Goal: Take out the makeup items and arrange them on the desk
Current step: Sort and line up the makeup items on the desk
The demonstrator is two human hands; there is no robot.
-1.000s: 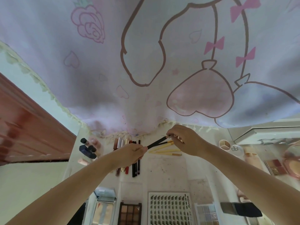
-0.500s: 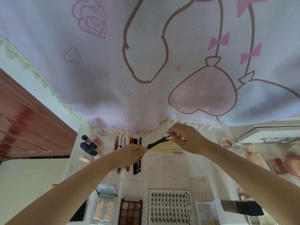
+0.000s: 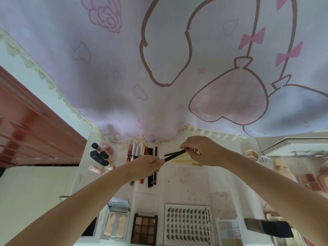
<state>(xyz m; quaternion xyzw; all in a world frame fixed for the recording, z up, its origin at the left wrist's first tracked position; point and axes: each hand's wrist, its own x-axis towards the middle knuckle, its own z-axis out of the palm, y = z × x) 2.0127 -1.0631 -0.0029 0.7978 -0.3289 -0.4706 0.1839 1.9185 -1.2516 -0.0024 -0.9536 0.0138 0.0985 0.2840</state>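
Gripping a bundle of thin black pencils (image 3: pixel 174 155) between them, both hands work above the white desk (image 3: pixel 186 181). Head view only. The left hand (image 3: pixel 149 165) has its fingers curled round the near end of one black pencil. The right hand (image 3: pixel 202 150) pinches the far ends of the bundle, which includes yellow-handled sticks (image 3: pixel 184 159), between curled fingers and thumb. The bundle hangs over the desk, clear of its surface, though whether the lowest yellow stick touches the desk cannot be told.

Positions below are given relative to the bundle. Just left of it lies a row of lip products and liners (image 3: pixel 143 157), side by side and running toward the person; the left hand covers the middle of that row. Farther left, a group of dark-capped tubes and pink tubes (image 3: pixel 101 158) lies on the desk. Below the bundle, along the near edge, sit an open mirrored compact (image 3: pixel 116 222), a brown eyeshadow palette (image 3: pixel 144 229), a tray of false lashes (image 3: pixel 188 226) marked XOYO and a pale shimmer palette (image 3: pixel 229 229). A flat black-bristled brush (image 3: pixel 269 228) rests near the right forearm. Right of the bundle stand a small round pot (image 3: pixel 251 154) and a round tub (image 3: pixel 264 160), with red-toned palettes (image 3: pixel 308 180) beyond. Behind the bundle hangs a printed pink cloth (image 3: pixel 159 68).
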